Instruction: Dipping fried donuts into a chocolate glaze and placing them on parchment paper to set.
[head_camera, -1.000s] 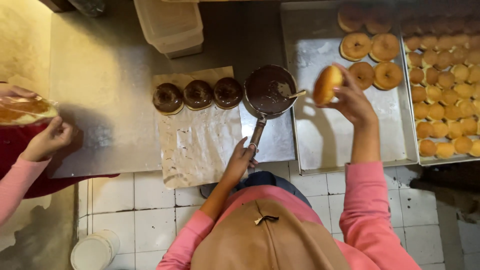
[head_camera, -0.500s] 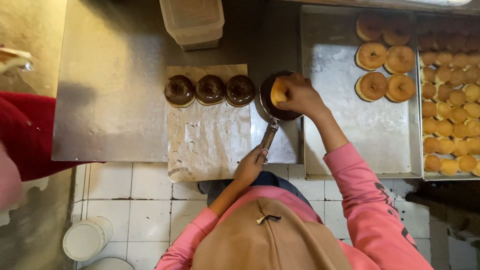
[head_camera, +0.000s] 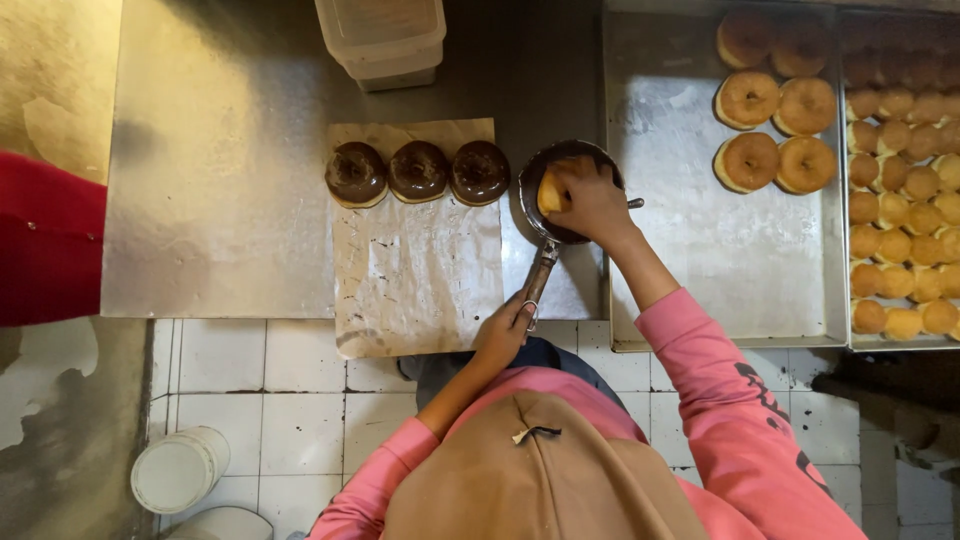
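White floor tiles were seen at the near edge of the view, below a steel worktable that filled the upper part. Nearest the body, the left hand was closed around the end of the handle of a small saucepan, the handle's long axis running from that hand up and slightly rightward to the pan. Beyond it, the right hand was curled over a plain doughnut, which was pressed down into the dark chocolate glaze inside the saucepan, only its pale edge left showing past the fingers. The doughnut thus lay directly under the right hand, at the far end of the handle from the left hand. Just left of the pan, a sheet of baking paper was spread on the table, and three glazed doughnuts were lined up in a row along its far edge, the nearest bare paper lying beneath that row. To the right, a metal tray carried unglazed doughnuts at its far corner, and a second tray of smaller doughnut balls was set beside it. Farthest off, a stack of plastic containers was placed.
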